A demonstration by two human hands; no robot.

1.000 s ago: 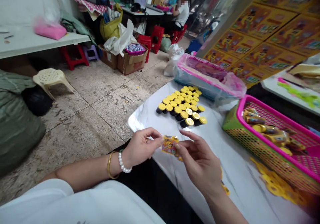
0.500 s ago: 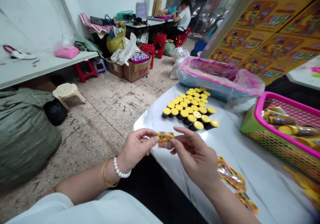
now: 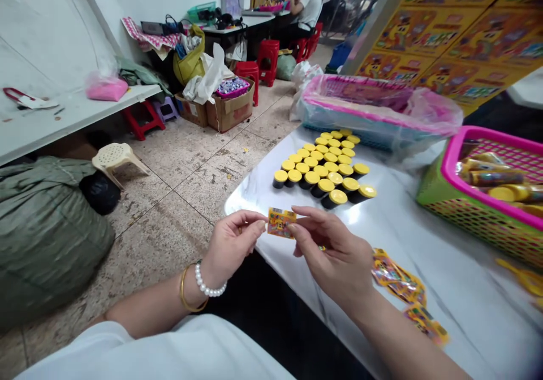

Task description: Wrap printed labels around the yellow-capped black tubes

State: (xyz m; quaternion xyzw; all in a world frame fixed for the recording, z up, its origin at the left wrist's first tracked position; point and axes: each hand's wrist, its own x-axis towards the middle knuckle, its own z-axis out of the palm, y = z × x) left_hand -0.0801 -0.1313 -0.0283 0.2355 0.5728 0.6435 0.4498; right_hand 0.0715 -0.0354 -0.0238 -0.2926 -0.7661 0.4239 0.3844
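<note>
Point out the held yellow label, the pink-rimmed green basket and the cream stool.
Yellow label (image 3: 280, 220): head view, printed face.
Green basket (image 3: 436, 177): head view, outer wall.
Cream stool (image 3: 112, 154): head view, seat.

White sleeve (image 3: 106, 335), white top (image 3: 182, 354), gold bangle (image 3: 183, 295), white beaded bracelet (image 3: 206, 286), ring (image 3: 240, 230)

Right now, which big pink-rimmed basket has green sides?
The uncovered basket at the right; the plastic-draped basket beyond it has blue sides.
</note>
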